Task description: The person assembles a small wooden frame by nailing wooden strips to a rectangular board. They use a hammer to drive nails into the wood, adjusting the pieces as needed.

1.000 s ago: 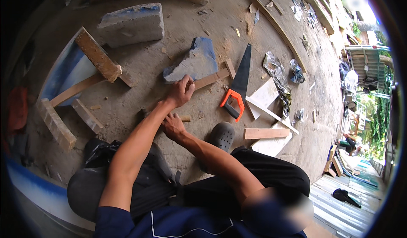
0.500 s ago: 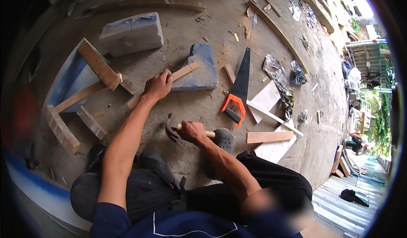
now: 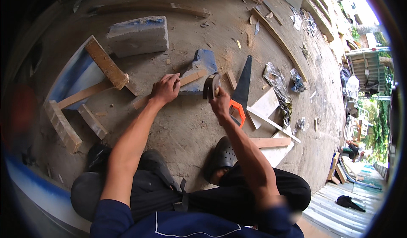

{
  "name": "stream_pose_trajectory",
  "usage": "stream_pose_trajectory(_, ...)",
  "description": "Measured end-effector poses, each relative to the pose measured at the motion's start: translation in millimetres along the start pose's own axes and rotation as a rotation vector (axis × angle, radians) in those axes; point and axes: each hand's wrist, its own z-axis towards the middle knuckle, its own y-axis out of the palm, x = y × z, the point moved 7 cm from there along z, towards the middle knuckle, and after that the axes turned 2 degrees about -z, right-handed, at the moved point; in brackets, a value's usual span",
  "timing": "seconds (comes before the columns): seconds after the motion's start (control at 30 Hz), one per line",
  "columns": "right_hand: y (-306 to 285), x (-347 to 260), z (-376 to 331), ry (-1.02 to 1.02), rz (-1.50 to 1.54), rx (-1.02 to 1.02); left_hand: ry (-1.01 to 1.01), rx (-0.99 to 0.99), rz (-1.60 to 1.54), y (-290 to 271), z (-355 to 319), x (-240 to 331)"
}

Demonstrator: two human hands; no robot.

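My left hand is closed over a narrow wooden strip, fingers bent on top of it. The strip's far end rests on a blue-stained concrete block; its near end slants down toward the ground at the left. Whether a nail sits under the fingertips is too small to tell. My right hand grips a hammer, held up just right of the strip and apart from it. The hammer's head is toward the camera and its handle is mostly hidden by my fist.
Right of the hammer lies a handsaw with an orange-edged handle. Nearby are white boards, a wood piece and crumpled plastic. To the left stand nailed-together wooden pieces and another concrete block. My shoes are close below.
My right hand has lifted the hammer from low near my shoe up and to the right, beside the block. My left hand stays on the strip; the view has shifted slightly.
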Motion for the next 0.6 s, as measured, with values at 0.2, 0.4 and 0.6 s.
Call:
stream_pose_trajectory(0.2,-9.1,2.1,47.6,0.025,-0.030,0.037,0.058,-0.050,-0.001,-1.4,-0.6,6.9)
stream_pose_trajectory(0.4,3.1,9.4,73.1,0.065,-0.115,-0.027,0.069,-0.053,0.027,-5.8,2.2,6.7)
stream_pose_trajectory(0.6,16.3,37.4,85.2,0.210,0.064,-0.085,0.168,0.054,0.096,-8.9,9.4,27.4)
